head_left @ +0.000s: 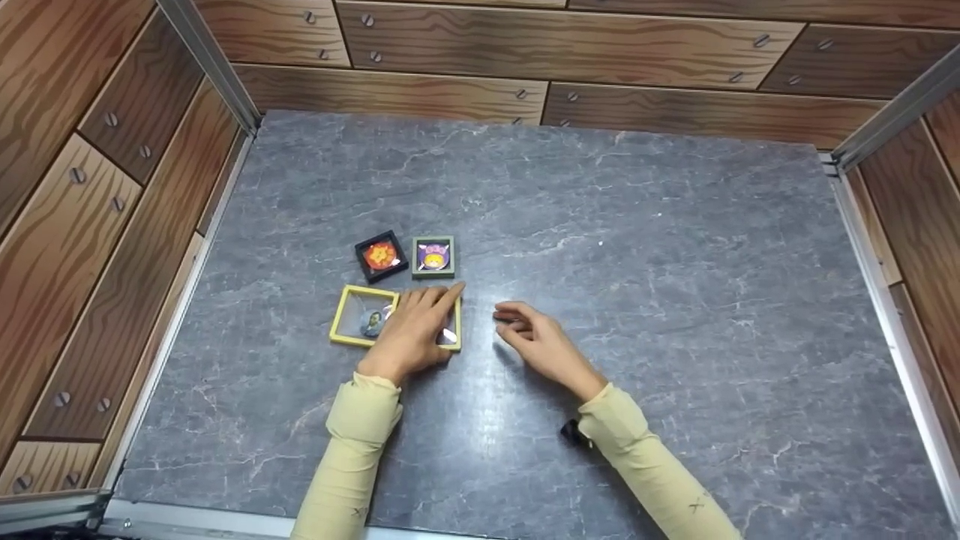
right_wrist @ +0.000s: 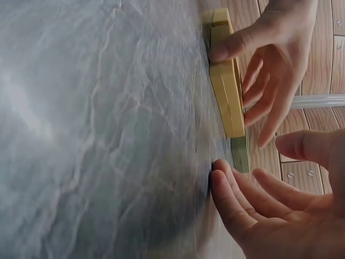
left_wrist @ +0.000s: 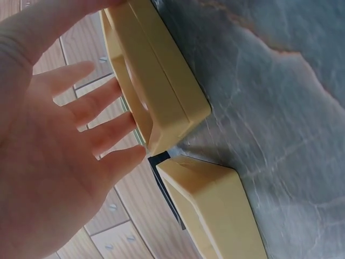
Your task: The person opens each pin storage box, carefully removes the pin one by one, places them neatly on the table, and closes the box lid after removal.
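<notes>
Two yellow shadow-box frames lie side by side on the marbled table. My left hand [head_left: 409, 330] stretches over the right-hand yellow frame [head_left: 457, 322], hiding most of it. In the right wrist view, the left thumb [right_wrist: 229, 49] presses its near side, while the fingers reach across its face, fairly straight. Inside the left yellow frame [head_left: 339, 315], behind a clear pane, is a small blue picture or figure, partly covered by the hand. A short way to the right, my right hand [head_left: 544, 349] holds nothing; its fingers are loosely bent, fingertips close to the tabletop, thumb apart.
Beyond the yellow frames lie a black frame [head_left: 381, 256] with an orange-red design and a green frame [head_left: 433, 257] with a purple and yellow one. Wood-patterned walls [head_left: 600, 45] and metal rails [head_left: 892, 330] border the marbled table [head_left: 675, 300].
</notes>
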Available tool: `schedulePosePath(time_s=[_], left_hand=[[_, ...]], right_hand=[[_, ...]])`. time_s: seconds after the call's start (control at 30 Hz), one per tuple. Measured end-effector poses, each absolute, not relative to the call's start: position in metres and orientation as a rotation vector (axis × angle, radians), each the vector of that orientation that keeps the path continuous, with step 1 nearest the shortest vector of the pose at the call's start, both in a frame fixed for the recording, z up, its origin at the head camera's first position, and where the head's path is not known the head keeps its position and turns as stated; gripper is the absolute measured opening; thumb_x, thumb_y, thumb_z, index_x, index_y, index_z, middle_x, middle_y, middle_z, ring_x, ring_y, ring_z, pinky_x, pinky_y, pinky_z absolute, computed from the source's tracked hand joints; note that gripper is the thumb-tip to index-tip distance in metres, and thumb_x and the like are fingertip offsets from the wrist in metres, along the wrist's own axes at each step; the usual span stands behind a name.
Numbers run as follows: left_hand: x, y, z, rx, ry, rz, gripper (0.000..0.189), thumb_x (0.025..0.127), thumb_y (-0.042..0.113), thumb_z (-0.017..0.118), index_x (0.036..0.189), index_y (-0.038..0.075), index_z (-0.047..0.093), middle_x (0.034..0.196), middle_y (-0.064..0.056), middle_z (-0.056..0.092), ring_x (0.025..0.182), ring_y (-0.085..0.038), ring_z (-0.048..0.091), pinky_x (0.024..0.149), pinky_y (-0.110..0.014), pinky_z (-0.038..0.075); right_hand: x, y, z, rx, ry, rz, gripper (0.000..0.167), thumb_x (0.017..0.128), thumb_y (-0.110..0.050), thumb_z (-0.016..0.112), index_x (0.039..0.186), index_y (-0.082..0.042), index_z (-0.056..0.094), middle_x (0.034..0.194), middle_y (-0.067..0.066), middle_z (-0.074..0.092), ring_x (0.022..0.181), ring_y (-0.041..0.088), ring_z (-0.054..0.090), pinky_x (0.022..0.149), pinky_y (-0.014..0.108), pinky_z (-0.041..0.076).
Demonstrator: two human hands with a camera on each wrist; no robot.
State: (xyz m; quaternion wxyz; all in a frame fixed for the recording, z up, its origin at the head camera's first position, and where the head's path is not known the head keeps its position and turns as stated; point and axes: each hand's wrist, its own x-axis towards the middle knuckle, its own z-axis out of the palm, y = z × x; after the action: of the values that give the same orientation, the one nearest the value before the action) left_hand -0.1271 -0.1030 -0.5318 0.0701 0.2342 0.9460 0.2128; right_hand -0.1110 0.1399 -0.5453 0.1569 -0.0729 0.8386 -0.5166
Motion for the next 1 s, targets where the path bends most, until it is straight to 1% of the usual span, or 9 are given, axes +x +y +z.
schedulePosePath(time_s=[0.13,0.27,0.37,0.57,0.67,0.8,0.9,1.0], left_hand=[[-0.128,-0.099,-0.530,0.715,2.841,0.640,0.106,0.072,0.013,0.093,0.163,0.010,0.039,0.146,-0.016,0.060,0.137,-0.041,0.053,0.128,-0.057,0.037],[-0.126,-0.095,-0.526,0.696,2.815,0.643,0.105,0.075,0.020,0.093,0.164,0.013,0.038,0.151,-0.014,0.058,0.141,-0.039,0.051,0.129,-0.055,0.037],[-0.125,-0.090,-0.522,0.694,2.789,0.677,0.107,0.076,0.024,0.093,0.166,0.016,0.035,0.155,-0.011,0.056,0.144,-0.037,0.050,0.128,-0.053,0.040],[-0.126,-0.078,-0.514,0.766,2.729,0.816,0.110,0.078,0.028,0.092,0.168,0.022,0.029,0.159,-0.006,0.053,0.145,-0.031,0.050,0.123,-0.051,0.047],[-0.127,-0.076,-0.513,0.785,2.701,0.867,0.111,0.078,0.027,0.091,0.169,0.024,0.027,0.159,-0.005,0.053,0.145,-0.029,0.051,0.119,-0.051,0.050],[-0.127,-0.075,-0.514,0.790,2.662,0.914,0.112,0.078,0.028,0.092,0.169,0.026,0.025,0.159,-0.002,0.052,0.141,-0.027,0.053,0.115,-0.049,0.054],[-0.126,-0.075,-0.516,0.781,2.627,0.960,0.116,0.078,0.029,0.091,0.170,0.029,0.020,0.161,-0.002,0.050,0.139,-0.026,0.054,0.113,-0.048,0.056],[-0.124,-0.075,-0.515,0.767,2.594,1.016,0.122,0.078,0.030,0.092,0.171,0.034,0.012,0.162,-0.004,0.049,0.139,-0.025,0.054,0.115,-0.047,0.055]], right_hand=[[-0.111,0.139,-0.546,-0.228,2.388,-1.464,0.044,0.106,-0.019,0.063,0.148,-0.007,0.058,0.146,0.013,0.067,0.125,0.031,0.069,0.112,0.044,0.058],[-0.110,0.137,-0.548,-0.260,2.369,-1.474,0.045,0.105,-0.019,0.063,0.148,-0.007,0.058,0.148,0.013,0.066,0.125,0.031,0.069,0.112,0.044,0.058],[-0.110,0.137,-0.548,-0.260,2.351,-1.487,0.045,0.105,-0.020,0.064,0.148,-0.007,0.058,0.148,0.012,0.066,0.124,0.031,0.070,0.112,0.045,0.058],[-0.111,0.141,-0.548,-0.233,2.293,-1.550,0.046,0.108,-0.024,0.061,0.149,-0.004,0.058,0.147,0.019,0.065,0.129,0.035,0.067,0.113,0.048,0.056],[-0.113,0.143,-0.548,-0.235,2.232,-1.604,0.047,0.109,-0.024,0.058,0.149,-0.001,0.056,0.146,0.022,0.064,0.132,0.037,0.065,0.115,0.047,0.056],[-0.115,0.148,-0.549,-0.265,2.137,-1.666,0.047,0.111,-0.024,0.054,0.150,0.003,0.053,0.147,0.025,0.063,0.132,0.039,0.065,0.113,0.045,0.057],[-0.117,0.153,-0.551,-0.273,2.078,-1.686,0.047,0.111,-0.023,0.054,0.150,0.003,0.053,0.147,0.026,0.062,0.132,0.039,0.065,0.113,0.043,0.058],[-0.120,0.158,-0.550,-0.262,1.997,-1.710,0.049,0.110,-0.024,0.055,0.151,0.002,0.051,0.150,0.025,0.060,0.134,0.036,0.064,0.114,0.040,0.057]])
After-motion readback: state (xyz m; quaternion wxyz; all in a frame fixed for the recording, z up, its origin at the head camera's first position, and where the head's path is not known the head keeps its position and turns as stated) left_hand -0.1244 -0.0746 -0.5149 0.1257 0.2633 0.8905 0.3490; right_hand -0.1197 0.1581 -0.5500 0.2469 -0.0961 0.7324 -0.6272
